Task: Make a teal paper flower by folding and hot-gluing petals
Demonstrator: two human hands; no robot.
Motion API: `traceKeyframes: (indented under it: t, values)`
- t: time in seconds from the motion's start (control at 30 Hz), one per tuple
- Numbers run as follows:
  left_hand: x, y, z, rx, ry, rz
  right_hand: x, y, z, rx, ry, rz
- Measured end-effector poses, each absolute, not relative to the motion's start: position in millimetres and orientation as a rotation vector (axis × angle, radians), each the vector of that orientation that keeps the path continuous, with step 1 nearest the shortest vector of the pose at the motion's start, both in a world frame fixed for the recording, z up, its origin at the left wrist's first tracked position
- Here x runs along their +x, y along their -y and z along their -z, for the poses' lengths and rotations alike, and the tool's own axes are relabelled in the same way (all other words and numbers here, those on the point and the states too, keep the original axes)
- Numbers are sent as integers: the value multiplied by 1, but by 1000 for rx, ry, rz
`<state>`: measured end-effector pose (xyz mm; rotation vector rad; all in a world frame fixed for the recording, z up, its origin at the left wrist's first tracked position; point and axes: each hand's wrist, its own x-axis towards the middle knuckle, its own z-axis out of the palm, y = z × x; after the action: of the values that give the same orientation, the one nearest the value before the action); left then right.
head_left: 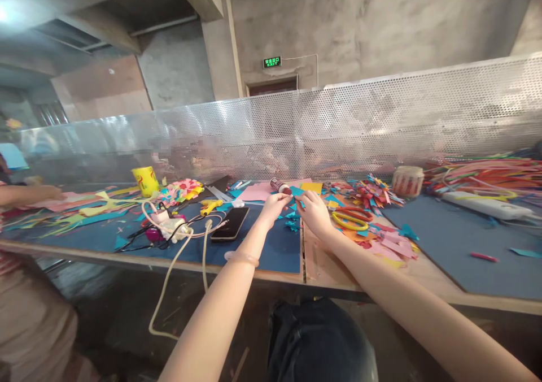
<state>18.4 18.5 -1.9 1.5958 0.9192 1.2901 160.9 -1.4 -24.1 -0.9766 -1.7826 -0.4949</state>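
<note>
My left hand (276,207) and my right hand (314,208) meet over the table with fingertips pinched together. Between them is a small piece of blue paper (295,199), partly hidden by the fingers. Just beyond my left hand lies a small dark-labelled bottle (279,186) on its side. More blue paper scraps (291,224) are scattered below my hands. To the right of my right hand lie scissors (350,219) with yellow and orange handles, among pink and orange paper scraps (393,243). Left of my left hand rests a black phone (231,224).
A power strip with cables (171,228), a yellow glue gun (210,207) and a yellow can (145,182) are on the left. A jar (407,181) and a white power strip (486,205) stand right. A perforated metal screen (359,127) runs behind. Another person's arm (31,194) reaches in at far left.
</note>
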Motion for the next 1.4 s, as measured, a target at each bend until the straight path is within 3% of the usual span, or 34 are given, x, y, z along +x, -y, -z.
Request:
traceKeyframes:
  t: [0.7,1.4]
  values:
    - [18,-19,-1,1417,-855,-1350,158,4,24,-815,1658,171]
    - [18,-17,-2,1369,-878,-1323,159,4,24,-814,1746,243]
